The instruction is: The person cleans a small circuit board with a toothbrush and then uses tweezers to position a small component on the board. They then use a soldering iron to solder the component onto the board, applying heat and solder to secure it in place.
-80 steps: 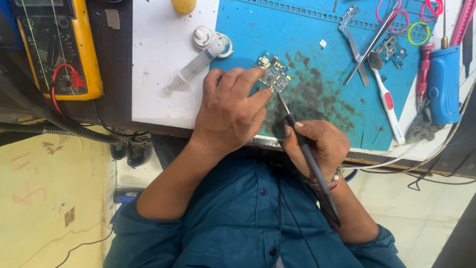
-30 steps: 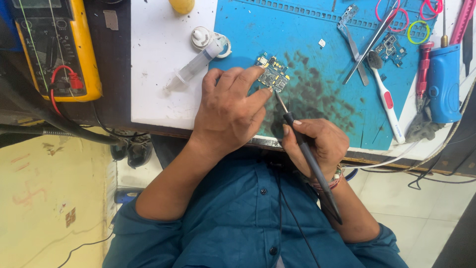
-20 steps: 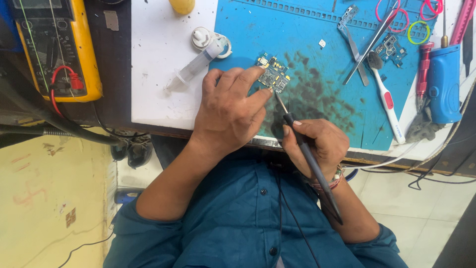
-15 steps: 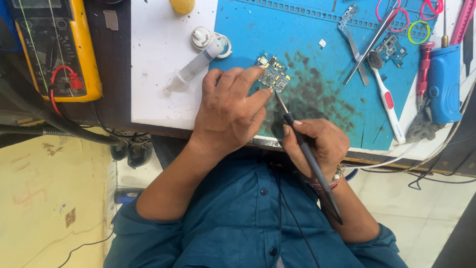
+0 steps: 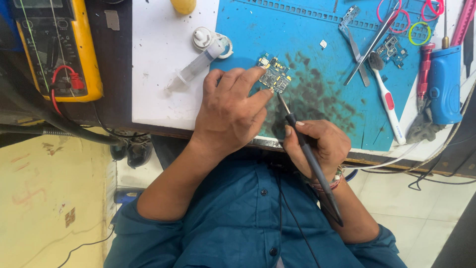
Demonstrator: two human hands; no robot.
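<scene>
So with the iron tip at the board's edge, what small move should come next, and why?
Probably keep the left hand pinning the board and ease the iron in the right hand a touch further onto it. The tip sits just at the board's near edge, and the small board lies loose on the blue mat.

Colours on your bench
Your mat (image 5: 347,119) is bright blue with a dark sooty smear; the circuit board (image 5: 274,75) green with gold specks; your soldering iron (image 5: 310,159) dark grey; the meter (image 5: 54,47) yellow and black with a red lead; the toothbrush (image 5: 386,101) white and red; your shirt (image 5: 248,223) teal blue; the rings (image 5: 419,32) pink and yellow-green.
</scene>
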